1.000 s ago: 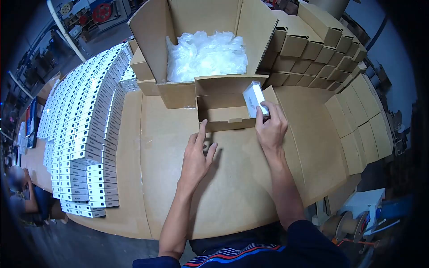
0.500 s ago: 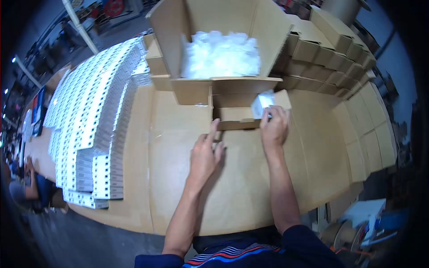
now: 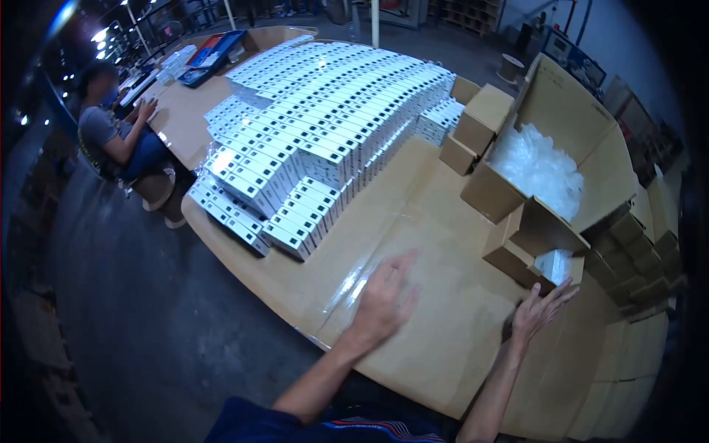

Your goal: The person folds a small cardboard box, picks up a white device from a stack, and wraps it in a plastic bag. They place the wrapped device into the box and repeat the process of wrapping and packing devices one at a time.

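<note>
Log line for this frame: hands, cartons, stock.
left hand: open, over cardboard tabletop | right hand: open, empty, beside small carton | bagged white item: inside small carton | white boxes: stacked far-left

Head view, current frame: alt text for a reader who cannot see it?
Both hands are open over a cardboard-covered table: the left hand mid-table, the right hand beside a small open carton holding a wrapped white item. Stacked white boxes fill the far side; another person sits beyond.

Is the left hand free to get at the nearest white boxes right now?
Probably yes: the left hand is open and empty, with only bare tabletop between it and the white boxes.
</note>
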The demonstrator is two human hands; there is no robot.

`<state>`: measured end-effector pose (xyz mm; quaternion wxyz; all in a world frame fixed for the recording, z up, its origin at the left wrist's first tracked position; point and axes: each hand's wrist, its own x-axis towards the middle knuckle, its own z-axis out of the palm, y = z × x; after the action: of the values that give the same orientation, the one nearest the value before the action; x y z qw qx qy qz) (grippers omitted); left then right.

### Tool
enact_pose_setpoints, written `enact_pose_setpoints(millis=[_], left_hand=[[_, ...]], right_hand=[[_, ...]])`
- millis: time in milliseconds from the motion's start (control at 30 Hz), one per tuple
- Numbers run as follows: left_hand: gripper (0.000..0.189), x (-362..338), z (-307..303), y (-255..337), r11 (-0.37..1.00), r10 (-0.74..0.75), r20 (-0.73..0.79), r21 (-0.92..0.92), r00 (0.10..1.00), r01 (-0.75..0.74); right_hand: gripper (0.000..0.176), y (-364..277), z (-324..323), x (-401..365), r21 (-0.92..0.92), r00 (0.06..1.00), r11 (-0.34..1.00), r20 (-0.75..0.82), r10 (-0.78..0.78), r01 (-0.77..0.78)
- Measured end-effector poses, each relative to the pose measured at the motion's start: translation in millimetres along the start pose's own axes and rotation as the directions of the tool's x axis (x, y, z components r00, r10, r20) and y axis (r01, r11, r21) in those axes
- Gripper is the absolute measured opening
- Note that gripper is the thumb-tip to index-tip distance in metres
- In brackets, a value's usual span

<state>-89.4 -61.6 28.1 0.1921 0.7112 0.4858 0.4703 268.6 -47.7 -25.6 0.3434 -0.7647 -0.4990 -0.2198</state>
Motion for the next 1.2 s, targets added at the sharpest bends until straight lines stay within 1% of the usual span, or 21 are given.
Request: enact_pose_setpoints(millis=[67, 100, 167, 233, 300, 367, 467, 533, 567, 667, 700, 800, 833, 933, 967, 1067, 1100, 1200], left_hand=[[0.060, 5.8, -43.1, -15.8, 0.986, -0.070, -0.110, 0.143, 0.991, 0.086], [0.058, 12.0, -61.2, -22.6, 0.980, -0.043, -0.141, 0.188, 0.989, 0.070], [0.056, 31.7, -90.0, -35.9, 0.960, 0.021, -0.200, 0.277, 0.979, 0.037], [0.056, 52.6, -103.1, -52.0, 0.944, 0.091, -0.237, 0.330, 0.967, -0.008], [0.058, 73.8, -114.1, -59.9, 0.922, 0.145, -0.243, 0.386, 0.959, -0.041], [0.059, 91.4, -122.8, -68.7, 0.909, 0.134, -0.201, 0.415, 0.970, -0.039], [0.061, 106.4, -128.4, -76.0, 0.880, 0.149, -0.138, 0.470, 0.979, -0.067], [0.062, 115.7, -130.3, -81.6, 0.839, 0.175, -0.090, 0.535, 0.980, -0.101], [0.062, 116.8, -130.4, -84.9, 0.838, 0.177, -0.095, 0.536, 0.980, -0.099], [0.060, 112.6, -131.0, -95.8, 0.797, 0.169, -0.071, 0.597, 0.983, -0.094], [0.060, 112.0, -129.3, -99.3, 0.802, 0.178, -0.093, 0.591, 0.980, -0.090], [0.062, 113.3, -126.1, -103.8, 0.795, 0.112, -0.064, 0.605, 0.992, -0.051], [0.060, 114.1, -124.3, -103.8, 0.797, 0.135, -0.080, 0.601, 0.988, -0.060], [0.055, 115.9, -123.6, -97.7, 0.831, 0.136, -0.146, 0.555, 0.980, -0.033], [0.047, 116.7, -123.1, -99.0, 0.811, 0.189, -0.161, 0.582, 0.969, -0.061], [0.041, 117.7, -125.4, -102.2, 0.720, 0.253, -0.133, 0.688, 0.958, -0.095], [0.037, 115.1, -125.5, -102.3, 0.735, 0.197, -0.124, 0.675, 0.973, -0.063], [0.031, 111.8, -125.3, -92.1, 0.726, 0.199, -0.121, 0.685, 0.972, -0.063]], right_hand=[[0.078, -42.1, -10.2, 2.9, 0.167, 0.997, 0.983, -0.041, -0.064, 0.070], [0.075, -79.8, -17.8, 1.5, 0.225, 0.997, 0.972, 0.032, -0.070, 0.061], [0.073, -137.1, -15.2, 2.7, 0.453, 0.951, 0.872, 0.141, -0.274, 0.185], [0.074, -186.2, -0.8, -5.3, 0.591, 0.852, 0.763, 0.231, -0.471, 0.261], [0.080, -229.2, 15.3, -14.5, 0.652, 0.708, 0.670, 0.280, -0.648, 0.355], [0.082, -275.0, 15.4, -8.7, 0.637, 0.597, 0.642, 0.335, -0.729, 0.427], [0.083, -323.4, 30.0, 10.7, 0.702, 0.567, 0.556, 0.260, -0.782, 0.444], [0.081, -344.9, 43.8, 23.9, 0.687, 0.568, 0.549, 0.236, -0.788, 0.476], [0.080, -352.6, 49.9, 29.5, 0.680, 0.567, 0.544, 0.224, -0.793, 0.492], [0.078, -365.1, 61.4, 35.5, 0.629, 0.521, 0.543, 0.245, -0.818, 0.557], [0.075, -365.1, 65.6, 34.3, 0.668, 0.543, 0.525, 0.211, -0.813, 0.527], [0.075, -363.0, 69.9, 35.6, 0.675, 0.545, 0.514, 0.194, -0.815, 0.530], [0.074, -361.9, 69.7, 34.9, 0.678, 0.546, 0.514, 0.195, -0.815, 0.525], [0.071, -364.0, 68.5, 37.3, 0.677, 0.556, 0.517, 0.188, -0.810, 0.524], [0.071, -364.4, 67.8, 37.5, 0.673, 0.558, 0.521, 0.189, -0.808, 0.525], [0.066, -363.8, 64.0, 38.2, 0.668, 0.559, 0.539, 0.216, -0.800, 0.513], [0.065, -364.6, 63.0, 38.6, 0.663, 0.561, 0.546, 0.223, -0.797, 0.512], [0.067, -364.4, 60.1, 38.5, 0.666, 0.554, 0.560, 0.256, -0.792, 0.493]])
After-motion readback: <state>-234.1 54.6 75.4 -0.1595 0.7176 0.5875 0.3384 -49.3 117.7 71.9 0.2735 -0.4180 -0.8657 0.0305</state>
